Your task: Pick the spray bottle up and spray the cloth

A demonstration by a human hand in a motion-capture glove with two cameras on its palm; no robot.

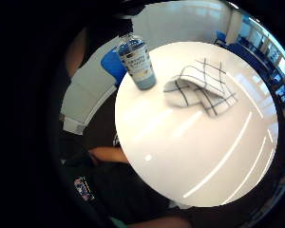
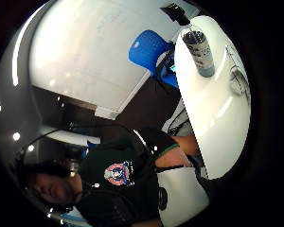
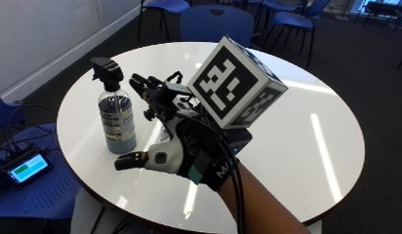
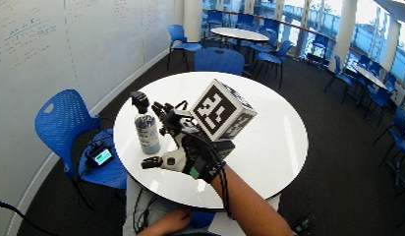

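Observation:
In the outside view a clear spray bottle [image 3: 116, 119] with blue liquid and a black trigger head stands upright near the left edge of the round white table [image 3: 305, 136]. My gloved right hand [image 3: 175, 144] hovers just right of the bottle, fingers stretched out, thumb spread toward its base, holding nothing. The little finger side palm view shows the bottle [image 1: 137, 61] upright and a white cloth with dark checks [image 1: 199, 88] lying crumpled on the table beside it. The thumb side palm view catches the bottle [image 2: 201, 52] and the cloth [image 2: 236, 78] at the table's far side. In both outside views the cloth is hidden.
A blue chair [image 3: 38, 195] at the table's left carries a small device with a green screen [image 3: 26, 168]. More blue chairs [image 3: 214, 22] stand behind the table. A white wall [image 4: 52, 54] runs along the left.

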